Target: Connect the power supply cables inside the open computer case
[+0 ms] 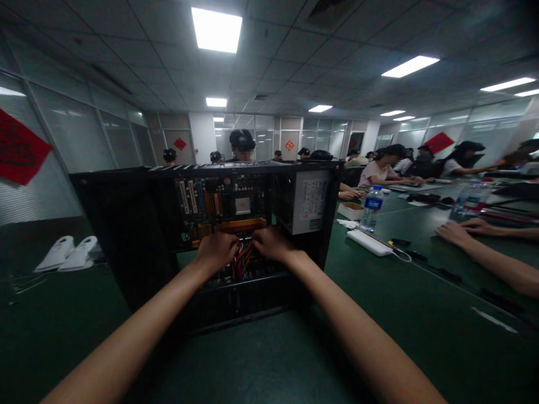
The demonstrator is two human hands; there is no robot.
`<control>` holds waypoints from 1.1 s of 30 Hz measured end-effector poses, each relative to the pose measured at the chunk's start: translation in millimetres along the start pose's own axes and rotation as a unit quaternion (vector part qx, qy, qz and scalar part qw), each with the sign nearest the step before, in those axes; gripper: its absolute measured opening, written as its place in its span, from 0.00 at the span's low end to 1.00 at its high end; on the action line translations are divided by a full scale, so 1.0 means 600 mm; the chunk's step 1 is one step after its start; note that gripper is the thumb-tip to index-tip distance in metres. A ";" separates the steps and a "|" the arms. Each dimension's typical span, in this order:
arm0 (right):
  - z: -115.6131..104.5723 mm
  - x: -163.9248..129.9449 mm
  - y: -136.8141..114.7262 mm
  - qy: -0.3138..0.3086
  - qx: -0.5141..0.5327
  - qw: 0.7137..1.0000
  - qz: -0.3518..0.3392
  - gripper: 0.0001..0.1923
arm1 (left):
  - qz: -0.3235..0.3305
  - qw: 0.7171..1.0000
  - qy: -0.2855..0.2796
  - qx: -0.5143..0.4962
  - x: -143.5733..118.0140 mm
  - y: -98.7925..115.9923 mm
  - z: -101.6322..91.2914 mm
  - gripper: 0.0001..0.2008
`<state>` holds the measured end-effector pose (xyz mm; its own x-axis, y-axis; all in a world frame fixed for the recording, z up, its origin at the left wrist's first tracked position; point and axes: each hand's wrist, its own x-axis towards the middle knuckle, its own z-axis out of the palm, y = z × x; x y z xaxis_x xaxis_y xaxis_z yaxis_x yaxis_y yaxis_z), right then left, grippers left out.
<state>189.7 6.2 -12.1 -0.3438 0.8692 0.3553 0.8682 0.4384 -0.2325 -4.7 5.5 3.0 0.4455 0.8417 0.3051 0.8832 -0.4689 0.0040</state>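
An open black computer case [236, 300] stands on the green table in front of me, its inside facing me. My left hand [215, 251] reaches in with curled fingers at a bundle of coloured cables [243, 261]. From the other side, my right hand [272, 245] closes on the same bundle, close to the left one; the fingertips of both are partly hidden. Just above the hands are the yellow and red memory slots [244, 224] of the motherboard [210, 191], with a square metal-topped processor [243, 205]. A silver power supply [312, 202] sits at the upper right of the case.
Right of the case are a water bottle [372, 209], a white power bank [369, 242] with a cable, and a small open box [350, 210]. White slippers [67, 253] lie at the left. Another person's hands [457, 233] rest on the table at the right; several people sit farther back.
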 end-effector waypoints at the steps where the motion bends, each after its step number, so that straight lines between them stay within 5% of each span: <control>1: -0.002 -0.001 0.000 0.000 0.005 1.000 -0.006 0.11 | -0.001 1.000 0.001 -0.003 -0.002 0.001 -0.001 0.15; 6: -0.012 -0.006 -0.003 0.022 0.034 0.999 -0.018 0.09 | -0.070 0.993 0.021 -0.097 -0.017 0.028 0.001 0.16; 9: -0.008 -0.009 -0.002 0.053 0.036 0.997 -0.047 0.07 | -0.077 0.994 -0.005 -0.071 -0.024 0.046 0.006 0.16; 16: 0.005 -0.023 -0.017 0.109 0.019 0.982 -0.154 0.07 | -0.004 0.999 -0.013 -0.042 -0.039 0.049 0.000 0.12; 23: -0.004 -0.028 -0.025 -0.019 0.095 0.988 -0.117 0.11 | 0.044 0.997 0.018 -0.053 -0.052 0.049 -0.009 0.15; 28: 0.003 -0.031 -0.018 -0.049 0.195 0.972 -0.120 0.19 | 0.037 0.997 0.030 -0.053 -0.054 0.049 -0.013 0.14; 33: 0.028 -0.028 0.001 -0.202 0.159 0.960 -0.106 0.27 | 0.049 0.995 -0.025 -0.082 -0.052 0.042 -0.005 0.09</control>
<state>190.0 -4.5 -33.5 -0.6676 0.7422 0.0590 0.6322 0.6070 -0.4816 2.9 -33.3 -3.9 0.5388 0.7997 0.2649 0.8008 -0.5838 0.1337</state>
